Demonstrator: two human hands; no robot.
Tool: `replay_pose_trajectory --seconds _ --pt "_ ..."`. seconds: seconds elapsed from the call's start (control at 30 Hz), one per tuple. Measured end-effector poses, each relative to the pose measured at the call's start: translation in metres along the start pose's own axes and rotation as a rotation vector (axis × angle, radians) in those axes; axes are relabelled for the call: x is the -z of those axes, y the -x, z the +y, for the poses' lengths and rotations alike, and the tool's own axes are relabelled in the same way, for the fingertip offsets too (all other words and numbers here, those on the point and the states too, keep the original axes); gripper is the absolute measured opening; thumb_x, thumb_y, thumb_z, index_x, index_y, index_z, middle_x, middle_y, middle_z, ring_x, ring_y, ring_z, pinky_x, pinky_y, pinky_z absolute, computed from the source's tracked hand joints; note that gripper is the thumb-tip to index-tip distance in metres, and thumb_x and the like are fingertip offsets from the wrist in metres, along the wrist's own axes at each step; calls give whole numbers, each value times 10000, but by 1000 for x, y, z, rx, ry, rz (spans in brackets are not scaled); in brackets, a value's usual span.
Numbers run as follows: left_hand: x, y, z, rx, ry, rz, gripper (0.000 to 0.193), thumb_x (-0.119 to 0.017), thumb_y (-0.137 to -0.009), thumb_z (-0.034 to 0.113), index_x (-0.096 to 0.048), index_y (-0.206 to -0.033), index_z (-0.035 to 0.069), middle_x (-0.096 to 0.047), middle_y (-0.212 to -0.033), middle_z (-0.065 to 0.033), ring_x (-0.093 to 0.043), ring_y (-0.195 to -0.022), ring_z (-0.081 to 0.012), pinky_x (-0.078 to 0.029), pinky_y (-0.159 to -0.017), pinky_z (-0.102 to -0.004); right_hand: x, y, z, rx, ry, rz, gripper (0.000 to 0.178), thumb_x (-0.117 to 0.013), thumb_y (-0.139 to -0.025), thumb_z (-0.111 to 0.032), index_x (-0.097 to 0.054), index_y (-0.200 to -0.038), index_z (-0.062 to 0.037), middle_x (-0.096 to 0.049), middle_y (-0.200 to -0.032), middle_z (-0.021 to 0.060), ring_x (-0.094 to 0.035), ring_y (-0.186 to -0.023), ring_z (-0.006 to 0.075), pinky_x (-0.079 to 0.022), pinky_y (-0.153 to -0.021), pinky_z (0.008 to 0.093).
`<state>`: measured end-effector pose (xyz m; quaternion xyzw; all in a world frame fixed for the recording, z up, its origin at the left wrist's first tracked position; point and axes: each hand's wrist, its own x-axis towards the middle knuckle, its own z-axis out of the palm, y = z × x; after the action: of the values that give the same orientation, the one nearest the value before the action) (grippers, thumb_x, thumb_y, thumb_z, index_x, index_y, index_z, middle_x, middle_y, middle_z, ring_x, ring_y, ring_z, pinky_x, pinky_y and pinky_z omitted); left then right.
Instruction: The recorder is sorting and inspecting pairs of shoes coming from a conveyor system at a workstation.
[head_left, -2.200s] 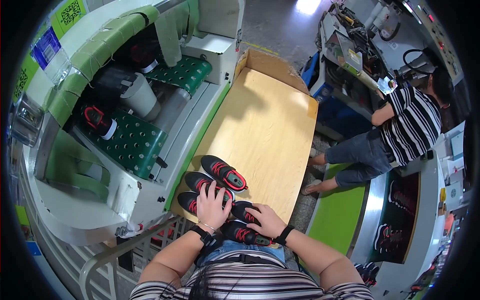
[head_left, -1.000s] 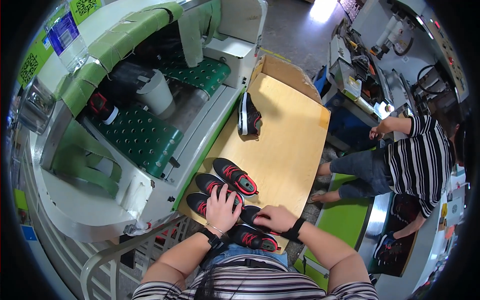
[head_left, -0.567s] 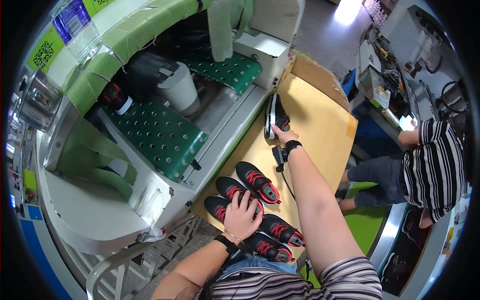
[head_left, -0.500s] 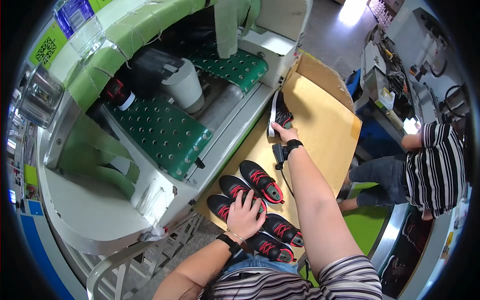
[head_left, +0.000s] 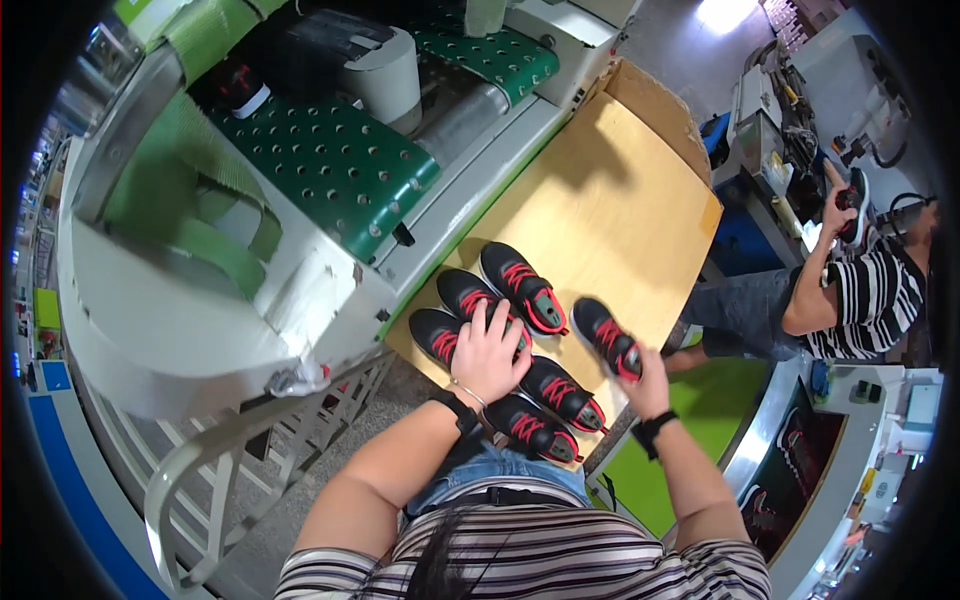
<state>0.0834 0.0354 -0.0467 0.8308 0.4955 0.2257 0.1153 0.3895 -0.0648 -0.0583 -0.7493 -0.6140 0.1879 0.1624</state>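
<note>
My right hand (head_left: 648, 386) grips a black sneaker with red laces (head_left: 598, 326) by its heel, toe pointing away from me, over the near right part of the tan board (head_left: 610, 200). My left hand (head_left: 488, 358) lies with fingers apart over the heel end of a middle black sneaker (head_left: 464, 290); its palm hides part of that shoe. Beside it are another sneaker (head_left: 430, 332) on the left and one (head_left: 516, 278) on the right. Closer to my body, two more matching sneakers (head_left: 560, 388) lie side by side, toes also away from me.
A machine with a perforated green belt (head_left: 350, 190) and green fabric strips (head_left: 235, 225) stands along the left. A cardboard flap (head_left: 665, 120) rises at the board's far end. On the right, a co-worker in a striped shirt (head_left: 870, 300) holds a shoe near a green surface (head_left: 650, 470).
My right hand has drawn its sneaker back from the board's far end toward me. My left hand stays on the row of shoes. The view has shifted, and the co-worker now holds up a shoe.
</note>
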Motion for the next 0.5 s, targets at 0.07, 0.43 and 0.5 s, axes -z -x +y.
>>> replay_pose_trajectory --seconds 0.07,0.43,0.5 --pt "-6 0 -3 -2 -17 19 408 -700 -774 332 -674 -1113 107 -545 -1332 -139 -463 -1251 -396 -468 -913 -466 -10 44 2 42 -43 -24 704 -806 -665 -77 -523 -1307 -25 -577 -1115 191 -565 -1061 390 -468 -928 443" --pt "25 87 20 182 180 271 577 -651 -885 337 -476 -1367 74 -417 -1416 -210 -446 -1288 -408 -365 -1088 -482 -41 138 52 -22 -737 88 613 -651 -898 -38 -376 -1443 5 -451 -1336 153 -506 -1223 254 -444 -1026 373" --pt "39 158 24 279 234 227 541 -649 -889 294 -487 -1351 63 -419 -1408 -226 -464 -1264 -424 -400 -1055 -468 -59 192 82 -78 -381 59 533 -650 -894 -52 -441 -1380 12 -444 -1352 168 -516 -1196 265 -461 -964 355"
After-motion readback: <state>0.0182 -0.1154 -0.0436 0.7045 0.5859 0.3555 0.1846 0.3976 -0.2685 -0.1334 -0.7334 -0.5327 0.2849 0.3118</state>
